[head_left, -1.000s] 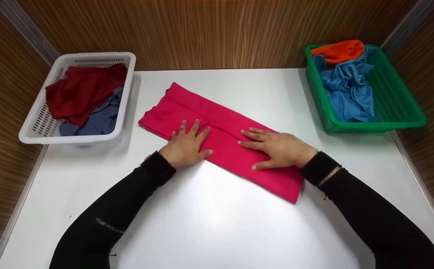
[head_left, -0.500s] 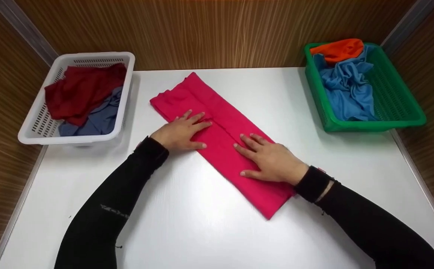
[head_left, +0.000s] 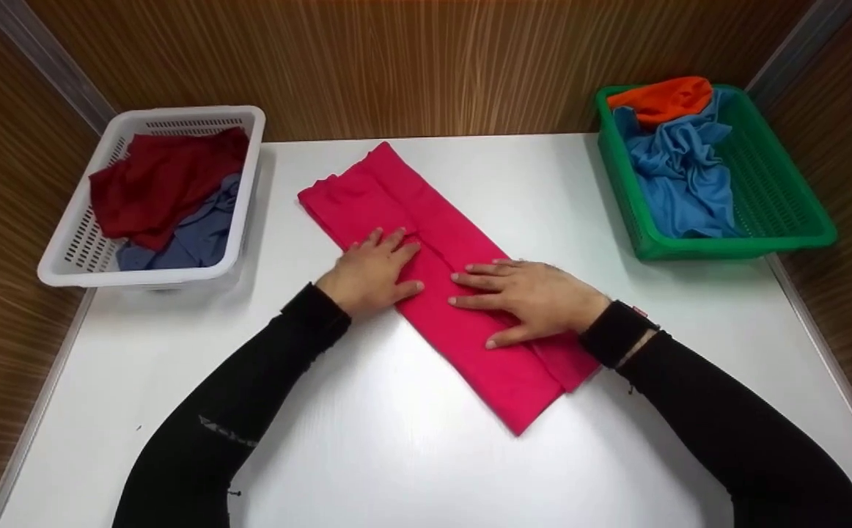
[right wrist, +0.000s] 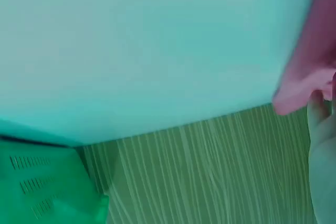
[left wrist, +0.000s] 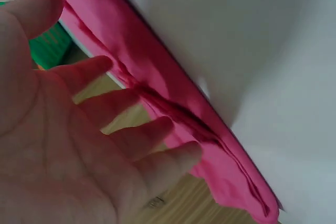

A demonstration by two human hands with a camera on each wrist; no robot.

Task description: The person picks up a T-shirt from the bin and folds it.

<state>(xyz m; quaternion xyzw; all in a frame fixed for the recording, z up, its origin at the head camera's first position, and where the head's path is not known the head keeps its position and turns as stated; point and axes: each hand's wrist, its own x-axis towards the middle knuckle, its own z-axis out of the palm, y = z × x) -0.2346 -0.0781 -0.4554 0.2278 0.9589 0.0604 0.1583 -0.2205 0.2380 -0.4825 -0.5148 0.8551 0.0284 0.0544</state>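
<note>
A bright pink garment [head_left: 463,334], folded into a long flat strip, lies diagonally on the white table. Its upper-left end is wavy, and a lengthwise fold edge runs along its middle. My left hand [head_left: 371,275] rests on its left edge with the fingers spread; the palm and extended fingers fill much of the left wrist view. Flat on the lower half lies my right hand [head_left: 532,301], fingers straight and pointing left. At the lower right end, one layer sticks out beyond the other. Only part of the right hand [right wrist: 323,166] shows in the right wrist view.
At the back left stands a white basket [head_left: 140,279] with dark red cloth [head_left: 166,183] and blue-grey cloth [head_left: 195,238]. A green basket [head_left: 741,249] at the back right holds blue cloth [head_left: 682,176] and orange cloth [head_left: 664,101]. Wood-patterned panels [head_left: 426,66] border the table.
The garment has turned clockwise into a steeper diagonal, its near end swinging toward the front. Both hands moved with it; the right hand then shifted up, and a layer now shows at the lower right.
</note>
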